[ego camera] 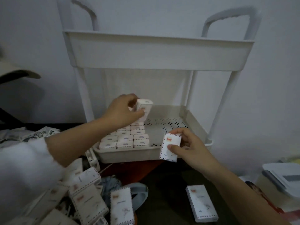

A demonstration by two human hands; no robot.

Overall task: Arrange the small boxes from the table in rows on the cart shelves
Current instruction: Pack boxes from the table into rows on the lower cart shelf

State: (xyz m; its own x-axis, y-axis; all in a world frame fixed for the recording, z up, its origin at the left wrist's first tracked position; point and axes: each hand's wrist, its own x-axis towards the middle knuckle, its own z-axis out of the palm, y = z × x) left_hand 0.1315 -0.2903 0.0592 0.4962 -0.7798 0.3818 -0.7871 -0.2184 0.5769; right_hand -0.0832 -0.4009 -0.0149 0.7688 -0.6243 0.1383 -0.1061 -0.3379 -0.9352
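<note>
Best to lower the left box [144, 109] upright at the far end of the right-hand row [140, 135], edges flush with its neighbours, then release before bringing in the next. Left hand [123, 111] over the lower shelf [186, 125], fingers [138, 113] clamped on that box just above the rows; right hand [190, 146] near the shelf's front rim, fingers clamped on a second box [170, 146]. More boxes [201, 202] loose on the counter [162, 192] below.
</note>
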